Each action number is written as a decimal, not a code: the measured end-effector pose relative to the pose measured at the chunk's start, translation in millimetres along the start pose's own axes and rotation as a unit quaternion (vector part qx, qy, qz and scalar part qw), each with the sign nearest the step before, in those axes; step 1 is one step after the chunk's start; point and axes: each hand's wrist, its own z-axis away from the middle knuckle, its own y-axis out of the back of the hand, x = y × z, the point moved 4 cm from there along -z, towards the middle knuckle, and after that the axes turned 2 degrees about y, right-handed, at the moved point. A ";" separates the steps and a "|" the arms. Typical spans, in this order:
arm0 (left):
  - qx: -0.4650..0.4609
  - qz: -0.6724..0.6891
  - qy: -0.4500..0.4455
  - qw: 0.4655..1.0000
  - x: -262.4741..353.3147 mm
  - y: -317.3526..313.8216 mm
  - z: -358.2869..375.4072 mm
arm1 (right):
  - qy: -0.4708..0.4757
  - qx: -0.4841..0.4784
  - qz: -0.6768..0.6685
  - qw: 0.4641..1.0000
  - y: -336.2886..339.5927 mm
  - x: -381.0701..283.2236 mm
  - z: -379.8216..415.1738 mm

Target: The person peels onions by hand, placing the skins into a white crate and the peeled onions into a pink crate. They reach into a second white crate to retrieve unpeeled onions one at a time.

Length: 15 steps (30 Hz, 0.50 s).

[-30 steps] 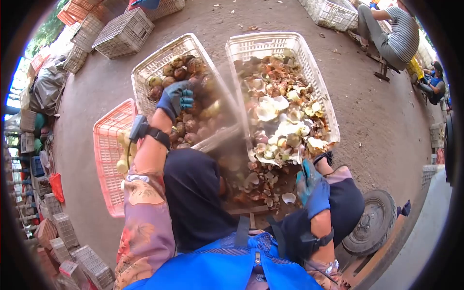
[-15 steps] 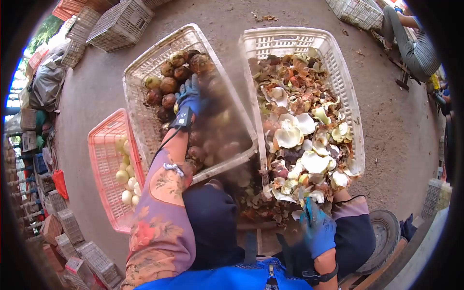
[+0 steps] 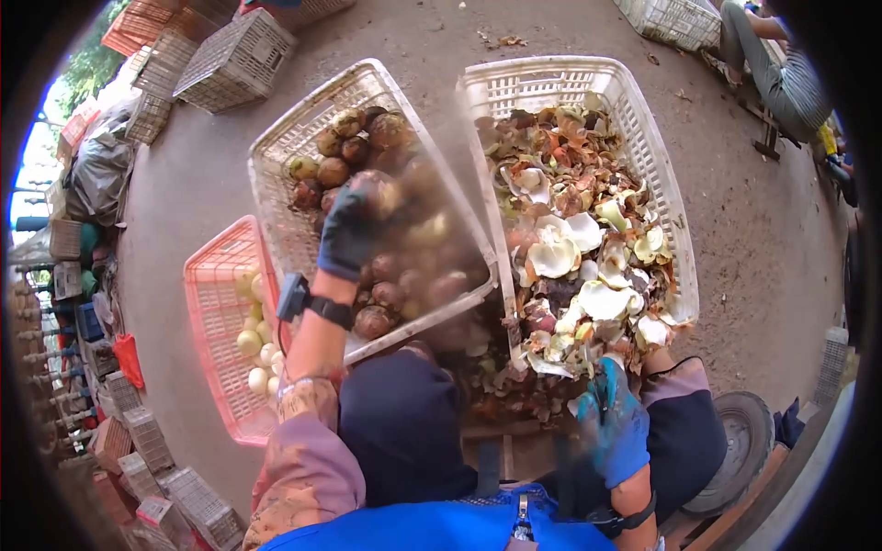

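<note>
My left hand (image 3: pixel 345 234), in a dark blue glove, is closed around a brown-skinned onion (image 3: pixel 377 193) above a white plastic crate (image 3: pixel 367 78). More unpeeled onions (image 3: pixel 333 171) lie in that crate, several smeared by a blurred patch in the picture. My right hand (image 3: pixel 614 418), in a blue glove, is closed at the near end of a second white crate (image 3: pixel 675 197). What its fingers hold is too hard to make out. That crate is heaped with onion skins and pale peeled layers (image 3: pixel 602 301).
A pink crate (image 3: pixel 207 321) with peeled onions (image 3: pixel 249 342) stands at the left. Loose scraps lie on the ground between my knees. A wheel (image 3: pixel 740 450) is beside my right knee. Stacked crates (image 3: pixel 237 60) stand at the back left, and another person (image 3: pixel 781 83) sits at the far right.
My left hand, outstretched over the onions before, has closed on one and lifted it a little. My right hand stays near the peelings. The whole view has shifted slightly.
</note>
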 end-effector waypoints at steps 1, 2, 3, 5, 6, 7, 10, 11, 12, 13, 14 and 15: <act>0.002 -0.002 -0.006 1.000 12.2 -5.2 18.7 | 0.038 -0.016 -0.001 0.999 -3.3 4.6 4.6; 0.021 0.005 -0.024 0.999 24.8 -8.7 34.2 | 0.076 -0.029 0.000 0.997 -4.2 4.6 9.1; 0.037 0.013 -0.044 0.998 41.4 -13.1 46.7 | 0.080 -0.036 -0.025 0.996 -1.5 -0.9 10.3; -0.028 0.370 0.035 0.928 85.1 -27.1 70.9 | 0.112 -0.011 -0.052 0.992 -0.8 -4.6 14.2; -0.093 0.671 0.123 0.725 115.0 -38.1 82.4 | 0.141 0.005 -0.079 0.987 -0.6 -6.4 16.9; -0.111 0.623 0.150 0.760 142.8 -42.9 88.5 | 0.091 -0.018 -0.144 0.985 -1.7 -3.7 19.1; -0.091 0.578 0.202 0.785 175.2 -57.0 102.5 | 0.110 0.008 -0.176 0.978 11.0 -25.0 25.2; -0.100 0.546 0.227 0.800 188.4 -66.1 112.5 | 0.106 0.016 -0.178 0.978 15.0 -33.5 27.6; -0.108 0.542 0.229 0.801 194.6 -77.0 121.5 | 0.206 0.070 -0.150 0.964 24.1 -49.7 31.7; -0.077 0.515 0.241 0.819 196.0 -87.9 132.1 | 0.302 0.122 -0.115 0.938 31.8 -63.5 38.8; -0.045 0.488 0.253 0.834 195.9 -100.4 143.7 | 0.310 0.141 -0.094 0.936 33.9 -69.2 45.6; -0.070 0.468 0.275 0.837 207.0 -116.0 156.6 | 0.307 0.137 -0.076 0.939 34.6 -71.5 52.1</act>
